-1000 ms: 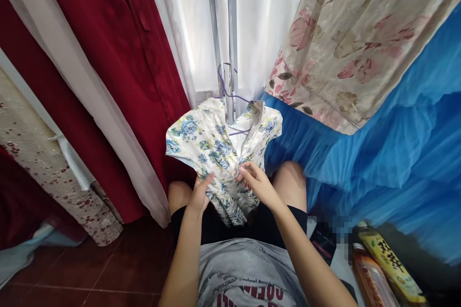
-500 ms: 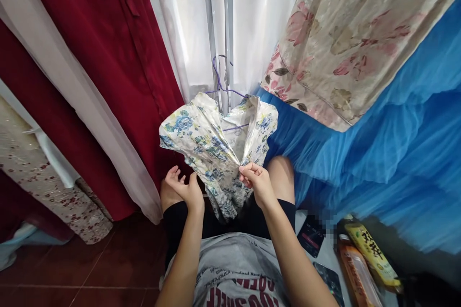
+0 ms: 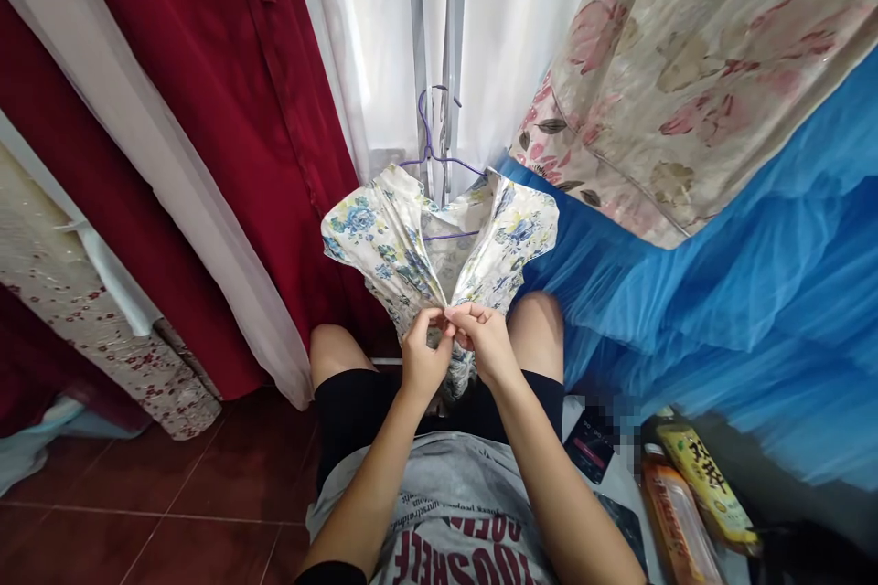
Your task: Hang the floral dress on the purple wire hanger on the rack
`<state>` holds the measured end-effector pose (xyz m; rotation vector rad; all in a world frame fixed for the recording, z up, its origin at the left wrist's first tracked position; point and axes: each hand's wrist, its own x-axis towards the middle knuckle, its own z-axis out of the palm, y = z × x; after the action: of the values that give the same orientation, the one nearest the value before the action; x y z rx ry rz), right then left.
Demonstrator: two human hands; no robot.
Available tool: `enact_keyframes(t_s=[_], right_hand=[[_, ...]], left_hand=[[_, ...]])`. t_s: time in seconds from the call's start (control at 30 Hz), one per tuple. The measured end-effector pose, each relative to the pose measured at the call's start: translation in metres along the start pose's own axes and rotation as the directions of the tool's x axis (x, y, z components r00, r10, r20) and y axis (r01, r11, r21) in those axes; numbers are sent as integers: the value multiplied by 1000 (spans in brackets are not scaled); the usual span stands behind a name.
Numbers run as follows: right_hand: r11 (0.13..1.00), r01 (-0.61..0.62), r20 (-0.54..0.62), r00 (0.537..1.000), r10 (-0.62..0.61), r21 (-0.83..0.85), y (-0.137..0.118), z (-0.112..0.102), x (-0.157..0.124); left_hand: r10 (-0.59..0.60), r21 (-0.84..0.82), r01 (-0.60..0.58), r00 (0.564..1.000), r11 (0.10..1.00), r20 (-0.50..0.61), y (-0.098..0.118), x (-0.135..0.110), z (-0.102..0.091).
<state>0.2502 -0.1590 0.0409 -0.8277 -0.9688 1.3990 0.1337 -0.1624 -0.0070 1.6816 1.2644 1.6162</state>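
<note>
A white blouse with blue and yellow flowers hangs in front of me on a purple wire hanger. Its neckline is open in a deep V. At the point of the V, my left hand pinches the cloth edge between thumb and fingertips. Right beside it, my right hand pinches the same spot, and the fingertips of both hands meet. Any button or fastener there is hidden by my fingers. The lower part of the blouse drops between my thighs, partly behind my hands.
Dark red cloth hangs at the left, white cloth behind the hanger. At the right are a beige floral cloth and blue tulle. A phone, an orange-labelled bottle and a yellow pack lie lower right.
My left hand has come in from the left, where it was open and apart, and now grips the neckline beside my right hand. The right hand keeps its pinch.
</note>
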Motion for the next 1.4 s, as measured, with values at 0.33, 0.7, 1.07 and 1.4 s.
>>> enact_keyframes(t_s=[0.33, 0.7, 1.07, 1.4], right_hand=[[974, 218, -15, 975, -220, -68, -89, 44, 100], [944, 326, 40, 945, -324, -49, -79, 58, 97], [844, 506, 115, 863, -492, -179, -82, 49, 93], [877, 346, 61, 936, -346, -333, -33, 19, 96]], left_hand=[[154, 211, -180, 979, 961, 133, -18, 9, -8], [181, 122, -216, 952, 969, 249, -6, 40, -25], [624, 226, -631, 773, 742, 112, 90, 169, -47], [432, 91, -443, 774, 892, -463, 64, 203, -93]])
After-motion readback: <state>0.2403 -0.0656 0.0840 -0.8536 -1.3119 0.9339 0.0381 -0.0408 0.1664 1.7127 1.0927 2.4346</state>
